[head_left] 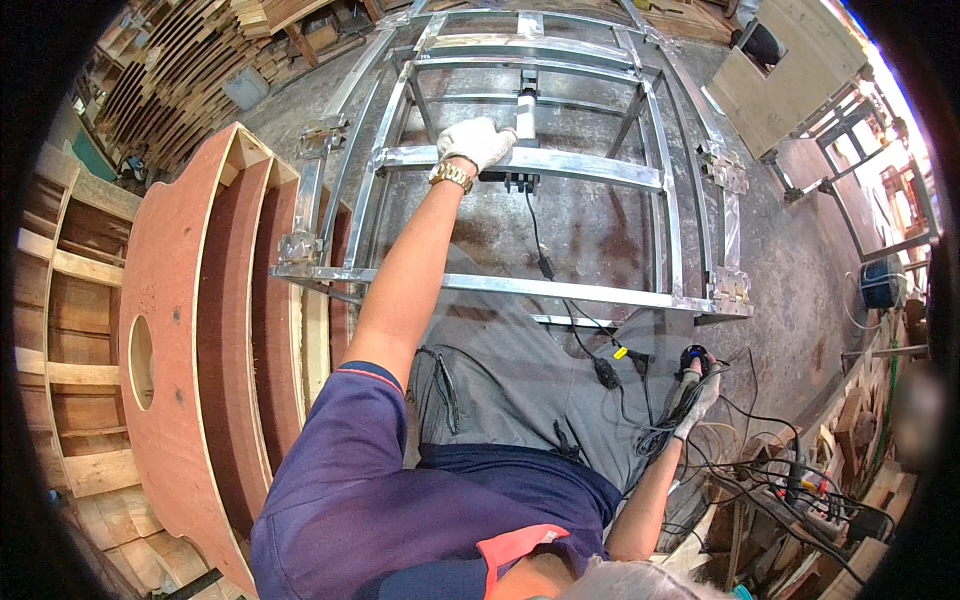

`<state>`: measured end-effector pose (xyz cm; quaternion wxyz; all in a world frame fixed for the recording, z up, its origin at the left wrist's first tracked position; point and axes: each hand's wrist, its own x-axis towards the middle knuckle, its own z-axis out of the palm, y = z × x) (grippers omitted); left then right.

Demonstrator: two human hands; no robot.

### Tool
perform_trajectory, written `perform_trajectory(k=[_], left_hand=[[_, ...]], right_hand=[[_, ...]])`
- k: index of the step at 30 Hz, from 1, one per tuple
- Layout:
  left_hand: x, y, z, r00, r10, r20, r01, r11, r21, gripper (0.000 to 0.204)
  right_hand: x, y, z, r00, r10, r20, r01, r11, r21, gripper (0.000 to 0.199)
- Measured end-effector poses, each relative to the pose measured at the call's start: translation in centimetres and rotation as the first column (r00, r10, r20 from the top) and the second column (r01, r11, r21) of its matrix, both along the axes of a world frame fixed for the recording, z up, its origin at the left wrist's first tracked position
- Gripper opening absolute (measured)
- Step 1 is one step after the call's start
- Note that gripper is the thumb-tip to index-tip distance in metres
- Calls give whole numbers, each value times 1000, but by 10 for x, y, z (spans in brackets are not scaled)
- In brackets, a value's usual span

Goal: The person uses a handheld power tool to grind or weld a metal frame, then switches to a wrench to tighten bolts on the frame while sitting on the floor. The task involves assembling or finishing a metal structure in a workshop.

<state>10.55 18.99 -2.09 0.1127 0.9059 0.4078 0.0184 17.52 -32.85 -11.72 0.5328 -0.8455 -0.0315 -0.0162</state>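
- Left hand: gloved fingers curl at a crossbar; whether they grip, I cannot tell.
- Metal frame: ahead, between the arms' reach, seemingly assembled.
- White cylinder: apparently fitted already.
- Right hand: fingers wrap a dark round device; nearby cables look unsecured, untidied.
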Motion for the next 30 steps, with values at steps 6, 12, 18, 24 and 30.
perform_trajectory(k=[6, 12, 18, 24, 30], left_hand=[[0, 0, 0, 1000, -5, -5, 5, 1000, -3, 62], [0, 0, 1, 1000, 1, -3, -1, 1000, -6, 61], [0, 1, -2, 1000, -4, 17, 3, 1000, 19, 61], [0, 2, -5, 1000, -6, 27, 5, 999, 45, 62], [-1, 1, -2, 1000, 0, 18, 0, 1000, 9, 59]], right_hand=[[0, -1, -2, 1000, -11, -13, 11, 1000, -1, 26], [3, -6, -11, 999, 26, 42, -26, 1000, 10, 31], [4, -8, -12, 994, 39, 100, -33, 998, -59, 34], [0, -3, -4, 996, 30, 78, -28, 999, -16, 36], [-1, -4, 0, 1000, 15, 9, -15, 998, -60, 38]])
